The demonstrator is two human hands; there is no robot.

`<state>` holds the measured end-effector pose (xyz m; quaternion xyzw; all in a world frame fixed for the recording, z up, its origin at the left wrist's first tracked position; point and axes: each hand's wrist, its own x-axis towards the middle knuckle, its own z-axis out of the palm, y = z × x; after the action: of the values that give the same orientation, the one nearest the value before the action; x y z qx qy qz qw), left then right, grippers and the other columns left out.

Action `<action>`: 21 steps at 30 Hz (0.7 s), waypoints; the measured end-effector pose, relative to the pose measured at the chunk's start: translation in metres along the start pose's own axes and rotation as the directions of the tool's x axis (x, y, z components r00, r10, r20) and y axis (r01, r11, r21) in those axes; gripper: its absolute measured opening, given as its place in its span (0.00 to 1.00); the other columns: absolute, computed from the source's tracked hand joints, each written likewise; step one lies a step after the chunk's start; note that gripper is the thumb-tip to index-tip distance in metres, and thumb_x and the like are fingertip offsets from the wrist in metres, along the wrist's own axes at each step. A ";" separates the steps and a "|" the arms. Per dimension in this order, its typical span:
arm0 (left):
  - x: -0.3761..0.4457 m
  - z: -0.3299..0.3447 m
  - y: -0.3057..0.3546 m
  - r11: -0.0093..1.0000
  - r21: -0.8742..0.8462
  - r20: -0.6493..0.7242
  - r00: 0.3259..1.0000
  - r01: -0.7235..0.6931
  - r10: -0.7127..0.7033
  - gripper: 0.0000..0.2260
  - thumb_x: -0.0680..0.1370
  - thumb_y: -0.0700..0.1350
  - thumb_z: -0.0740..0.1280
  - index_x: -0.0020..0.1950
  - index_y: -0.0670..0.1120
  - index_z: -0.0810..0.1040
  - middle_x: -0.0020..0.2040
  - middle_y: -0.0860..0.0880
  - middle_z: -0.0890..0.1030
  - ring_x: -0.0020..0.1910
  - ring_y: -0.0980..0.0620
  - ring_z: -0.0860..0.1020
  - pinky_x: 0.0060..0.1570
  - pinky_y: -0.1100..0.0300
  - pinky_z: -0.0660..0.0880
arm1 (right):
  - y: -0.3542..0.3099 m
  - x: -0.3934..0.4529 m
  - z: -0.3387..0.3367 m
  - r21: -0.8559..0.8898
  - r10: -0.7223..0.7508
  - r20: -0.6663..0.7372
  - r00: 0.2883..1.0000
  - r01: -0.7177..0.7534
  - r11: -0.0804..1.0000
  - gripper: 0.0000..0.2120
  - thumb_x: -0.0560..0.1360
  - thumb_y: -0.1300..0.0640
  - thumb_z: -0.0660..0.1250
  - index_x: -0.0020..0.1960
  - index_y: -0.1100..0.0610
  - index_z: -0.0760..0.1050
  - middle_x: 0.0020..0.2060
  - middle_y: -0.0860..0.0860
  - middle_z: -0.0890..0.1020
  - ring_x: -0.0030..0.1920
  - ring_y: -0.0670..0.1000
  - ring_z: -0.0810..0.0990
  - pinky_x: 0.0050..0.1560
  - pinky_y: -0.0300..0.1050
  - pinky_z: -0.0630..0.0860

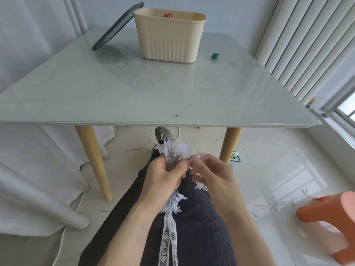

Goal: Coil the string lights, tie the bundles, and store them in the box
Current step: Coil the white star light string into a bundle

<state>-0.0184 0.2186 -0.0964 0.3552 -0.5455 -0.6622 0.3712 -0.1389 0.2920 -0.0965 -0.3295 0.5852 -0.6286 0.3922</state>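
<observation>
The person sits back from the table and works over their lap, so the long string has room to hang. The left hand [162, 179] is curled tight round the bundle of clear plastic star-shaped string lights [173, 152]. That keeps the loops together so they do not spring apart. Stars stick out above the fist and below it. The right hand [210, 172] is just beside it, on the right. Its fingers are bent and pinch a loose bit of the string with a star on it, likely to lay on the next loop. The rest of the thin wire [276, 205] trails off to the right across the shiny floor tiles, so the coiling looks not yet done.

The ribbed cream plastic box [169, 43] waits far across the pale glass table [134, 93]. Its flat dark green lid [117, 27] leans on its left side, so the top is open for putting things in. Something red [168, 15] peeks out.

I count one box, one lid and one bundle. One small green ring [215, 56] sits right of the box, maybe a tie. One orange plastic stool [334, 221] stands near, on the right.
</observation>
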 end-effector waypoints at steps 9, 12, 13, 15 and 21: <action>0.000 -0.005 -0.004 0.988 0.007 0.200 0.968 -0.153 0.149 0.11 0.76 0.51 0.69 0.38 0.45 0.80 0.27 0.46 0.74 0.26 0.51 0.68 0.29 0.60 0.67 | -0.014 -0.004 0.002 0.166 0.024 0.138 0.990 -0.047 0.985 0.15 0.82 0.58 0.63 0.45 0.70 0.76 0.34 0.68 0.80 0.38 0.68 0.82 0.50 0.58 0.80; 0.000 -0.007 -0.004 0.987 -0.007 0.223 0.962 -0.158 0.155 0.13 0.76 0.53 0.69 0.34 0.47 0.78 0.27 0.48 0.74 0.26 0.52 0.70 0.30 0.60 0.67 | -0.019 -0.001 -0.001 0.242 0.168 0.086 0.982 -0.185 0.953 0.10 0.78 0.59 0.66 0.44 0.65 0.79 0.32 0.60 0.82 0.30 0.57 0.82 0.44 0.51 0.81; 0.001 -0.008 -0.005 0.986 0.012 0.229 0.960 -0.168 0.161 0.16 0.76 0.53 0.68 0.32 0.47 0.77 0.26 0.47 0.73 0.26 0.51 0.69 0.31 0.59 0.67 | -0.019 0.001 -0.003 0.235 0.200 0.055 0.978 -0.207 0.950 0.08 0.77 0.58 0.68 0.45 0.64 0.79 0.33 0.59 0.83 0.29 0.55 0.81 0.41 0.49 0.81; 0.001 -0.009 -0.006 0.983 0.042 0.247 0.955 -0.180 0.165 0.18 0.77 0.53 0.68 0.30 0.46 0.74 0.26 0.44 0.72 0.27 0.49 0.68 0.32 0.59 0.67 | -0.019 0.002 -0.007 0.160 0.207 0.018 0.978 -0.207 0.965 0.11 0.74 0.54 0.72 0.44 0.63 0.78 0.32 0.58 0.82 0.27 0.54 0.81 0.34 0.44 0.80; 0.002 -0.009 -0.010 0.987 0.057 0.183 0.974 -0.148 0.135 0.13 0.75 0.54 0.72 0.39 0.45 0.79 0.27 0.45 0.74 0.27 0.48 0.70 0.30 0.58 0.68 | -0.021 -0.002 -0.008 -0.037 0.063 0.022 0.998 -0.062 0.997 0.16 0.69 0.48 0.73 0.41 0.62 0.81 0.31 0.54 0.82 0.27 0.51 0.77 0.42 0.53 0.82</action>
<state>-0.0122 0.2136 -0.1082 0.2674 -0.6234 -0.6437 0.3542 -0.1470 0.2976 -0.0763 -0.3254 0.6021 -0.6013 0.4123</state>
